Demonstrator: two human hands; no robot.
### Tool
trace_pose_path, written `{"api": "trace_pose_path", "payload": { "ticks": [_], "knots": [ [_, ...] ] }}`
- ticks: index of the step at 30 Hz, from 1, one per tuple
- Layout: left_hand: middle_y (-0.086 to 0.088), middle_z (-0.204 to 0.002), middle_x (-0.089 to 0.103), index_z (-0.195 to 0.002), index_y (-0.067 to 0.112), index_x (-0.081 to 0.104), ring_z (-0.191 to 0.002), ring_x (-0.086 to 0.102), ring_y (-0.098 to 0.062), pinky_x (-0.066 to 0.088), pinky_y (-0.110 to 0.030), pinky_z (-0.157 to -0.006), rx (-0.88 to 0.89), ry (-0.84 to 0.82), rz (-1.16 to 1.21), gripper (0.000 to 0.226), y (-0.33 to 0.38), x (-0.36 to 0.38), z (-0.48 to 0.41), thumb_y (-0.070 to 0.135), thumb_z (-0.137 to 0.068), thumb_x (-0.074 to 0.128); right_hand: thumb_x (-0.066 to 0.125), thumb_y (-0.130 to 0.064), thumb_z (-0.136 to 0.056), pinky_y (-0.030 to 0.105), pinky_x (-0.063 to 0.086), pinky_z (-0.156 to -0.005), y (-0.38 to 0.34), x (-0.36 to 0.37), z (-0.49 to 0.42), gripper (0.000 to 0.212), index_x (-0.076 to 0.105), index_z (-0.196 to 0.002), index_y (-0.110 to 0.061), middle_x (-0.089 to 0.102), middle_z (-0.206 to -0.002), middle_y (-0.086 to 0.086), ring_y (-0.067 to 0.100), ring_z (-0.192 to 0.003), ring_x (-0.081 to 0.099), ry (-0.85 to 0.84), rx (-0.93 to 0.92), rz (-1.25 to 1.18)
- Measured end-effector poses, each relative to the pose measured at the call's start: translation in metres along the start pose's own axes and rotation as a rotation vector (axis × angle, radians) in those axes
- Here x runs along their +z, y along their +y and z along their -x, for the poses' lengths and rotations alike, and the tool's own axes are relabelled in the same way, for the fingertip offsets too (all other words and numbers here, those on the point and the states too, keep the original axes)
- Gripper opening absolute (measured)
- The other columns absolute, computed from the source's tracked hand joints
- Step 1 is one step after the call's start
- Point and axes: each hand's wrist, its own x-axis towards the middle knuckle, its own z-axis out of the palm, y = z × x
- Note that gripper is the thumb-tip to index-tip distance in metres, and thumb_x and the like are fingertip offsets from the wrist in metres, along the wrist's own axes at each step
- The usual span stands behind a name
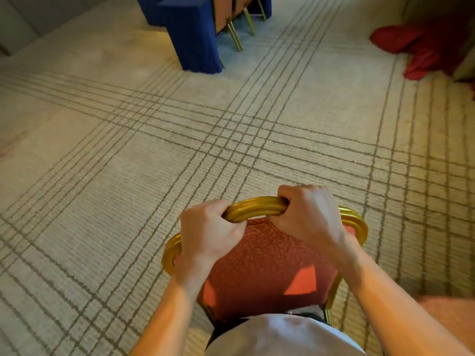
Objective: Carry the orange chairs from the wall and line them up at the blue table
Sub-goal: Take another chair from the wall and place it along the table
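An orange chair (267, 263) with a patterned back and a gold frame is right in front of me, low in the head view. My left hand (208, 235) grips the gold top rail on its left side. My right hand (305, 214) grips the same rail just right of centre. The blue table (190, 34), draped in blue cloth to the floor, stands far ahead at the top of the view. Orange chairs (226, 14) with gold legs stand along its right side, only partly in view.
Pale carpet (128, 150) with grey crossing lines covers the floor between me and the table. A heap of red cloth (421, 47) lies on the floor at the upper right. A wall base runs along the upper left.
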Motion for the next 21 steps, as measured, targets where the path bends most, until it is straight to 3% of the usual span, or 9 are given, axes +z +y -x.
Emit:
{"api": "trace_pose_path", "payload": {
  "ticks": [2,5,9,13,17,21],
  "knots": [
    [0.005,-0.048,0.047,-0.052,0.016,0.051,-0.046,0.044,-0.015,0.033,-0.03,-0.046,0.029,-0.009,0.013,0.031,0.008,0.012,-0.022,0.036,-0.068,0.07,0.074,-0.046,-0.06,0.025,0.032,-0.046,0.018,0.0,-0.013,0.037,0.049,-0.057,-0.019,0.053,-0.047,-0.003,0.026,-0.045,0.054,0.01,0.022,0.013],
    [0.006,-0.048,0.049,-0.052,0.017,0.053,-0.046,0.045,-0.013,0.036,-0.03,-0.045,0.08,-0.024,0.033,0.029,0.016,0.028,-0.052,0.035,-0.069,0.069,0.062,-0.054,-0.063,0.026,0.037,-0.045,0.04,-0.001,-0.031,0.037,0.047,-0.057,-0.021,0.052,-0.047,-0.004,0.025,-0.044,0.054,0.038,0.047,-0.02],
    [0.014,-0.049,0.042,-0.054,0.027,0.043,-0.047,0.039,-0.006,0.028,-0.023,-0.046,0.149,-0.04,0.085,0.031,0.024,0.052,-0.098,0.033,-0.07,0.069,0.059,-0.057,-0.066,0.027,0.038,-0.044,0.069,0.005,-0.064,0.039,0.046,-0.057,-0.021,0.051,-0.048,-0.006,0.023,-0.044,0.053,0.06,0.068,-0.019],
    [0.011,-0.049,0.046,-0.053,0.023,0.049,-0.048,0.041,-0.009,0.028,-0.024,-0.045,0.183,-0.056,0.088,0.026,0.02,0.085,-0.159,0.032,-0.066,0.069,0.066,-0.051,-0.068,0.027,0.034,-0.045,0.103,0.019,-0.111,0.04,0.041,-0.057,-0.022,0.046,-0.047,-0.008,0.021,-0.044,0.052,0.059,0.087,0.011],
    [0.014,-0.052,0.048,-0.056,0.027,0.053,-0.05,0.041,-0.006,0.025,-0.017,-0.047,0.204,-0.051,0.128,0.021,0.015,0.117,-0.225,0.036,-0.065,0.07,0.06,-0.054,-0.067,0.028,0.037,-0.045,0.131,0.032,-0.164,0.039,0.046,-0.058,-0.018,0.05,-0.048,-0.004,0.023,-0.046,0.054,0.06,0.132,0.089],
    [0.009,-0.054,0.055,-0.056,0.022,0.06,-0.051,0.05,-0.01,0.032,-0.025,-0.046,0.234,-0.081,0.161,0.02,0.012,0.145,-0.289,0.033,-0.065,0.074,0.062,-0.053,-0.067,0.027,0.04,-0.044,0.155,0.037,-0.218,0.039,0.043,-0.056,-0.02,0.042,-0.047,-0.008,0.017,-0.044,0.049,0.068,0.173,0.156]
  ]
}}
